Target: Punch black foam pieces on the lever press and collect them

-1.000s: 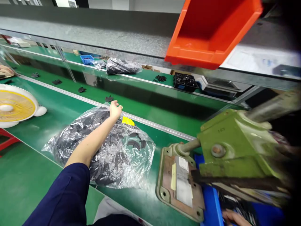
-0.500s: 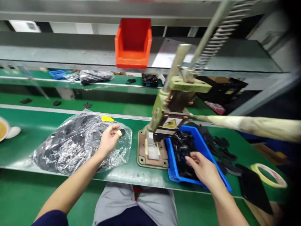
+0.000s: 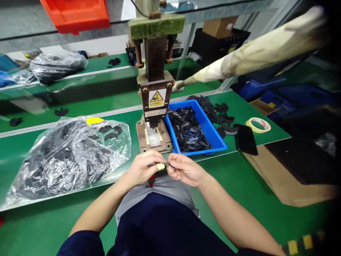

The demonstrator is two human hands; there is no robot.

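Observation:
My left hand (image 3: 145,167) and my right hand (image 3: 183,169) meet in front of my lap, at the near edge of the green bench. Between their pinched fingertips sits a small black part (image 3: 168,165); a yellow cover shows on a left fingertip. Just beyond the hands stands a hand press (image 3: 154,89) with a warning sticker and a brown base plate (image 3: 151,137). Right of the press is a blue tray (image 3: 213,133) holding several thin black parts. Left of the press lies a clear plastic bag (image 3: 69,154) full of black curved pieces.
The press's long padded lever (image 3: 255,49) reaches up to the right. Loose black curved pieces (image 3: 221,113), a black phone (image 3: 246,139) and a tape roll (image 3: 258,124) lie right of the tray. Another bag (image 3: 57,64) sits on the far conveyor. A red bin (image 3: 77,14) hangs above. A cardboard box (image 3: 287,181) stands lower right.
My left hand left the plastic bag and my right hand left the blue tray; both came together in front of the press. The view swung right and down.

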